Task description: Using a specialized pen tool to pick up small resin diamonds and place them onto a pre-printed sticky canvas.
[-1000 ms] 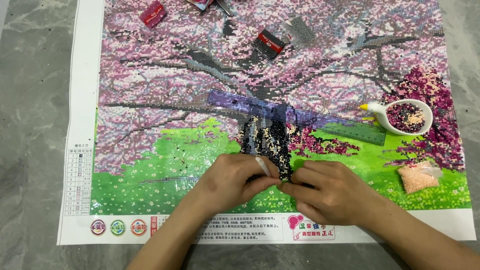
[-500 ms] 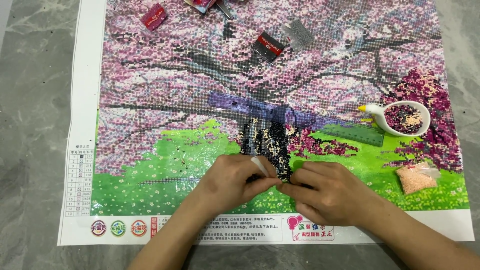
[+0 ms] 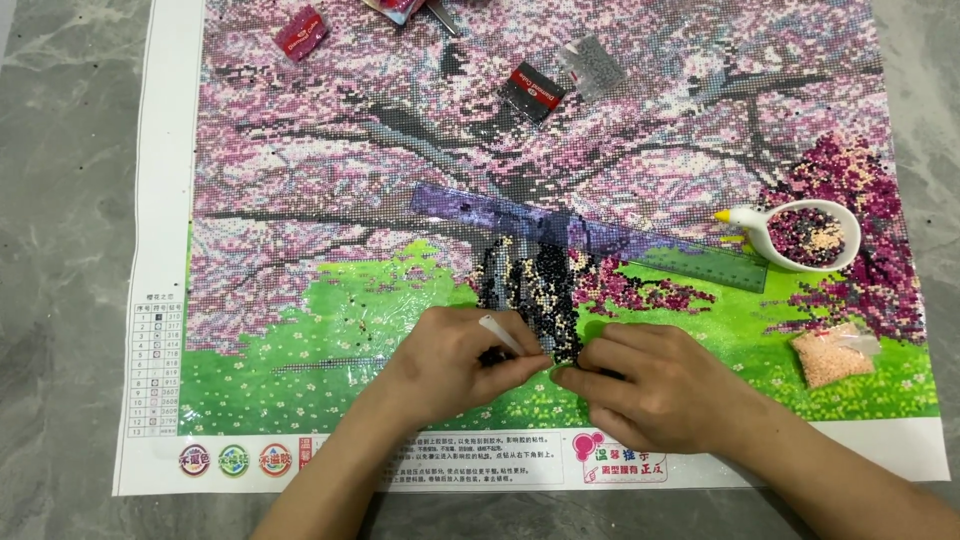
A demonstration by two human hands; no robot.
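Seen from above, our two bare hands meet low on a large diamond-painting canvas (image 3: 300, 200), a sheet of pink blossom, dark branches and bright green grass spread flat over grey marbled stone (image 3: 60, 200). Our left hand (image 3: 455, 358) is curled shut around a slim white pen (image 3: 500, 335), which slants up and leftwards out of the fist; its tip is hidden among the fingers. Our right hand (image 3: 650, 385) lies knuckles up just beside the left one, forefinger and thumb pinched together at the foot of the trunk (image 3: 535, 290), a patch of glossy black and cream beads at the canvas's lower middle. What that pinch holds is too small for us to tell.

Above the hands, a clear purple-tinted ruler (image 3: 600, 240) lies aslant across the trunk. At the ruler's right end sits a white, spouted oval tray (image 3: 760, 230) heaped with dark red and peach beads. Below the tray, on the grass, rests a small clear bag of peach beads (image 3: 830, 355). Well above the ruler lie a black-and-red packet (image 3: 533, 90) and a clear bag of grey beads (image 3: 597, 58), with a red packet (image 3: 300, 32) far to their left.
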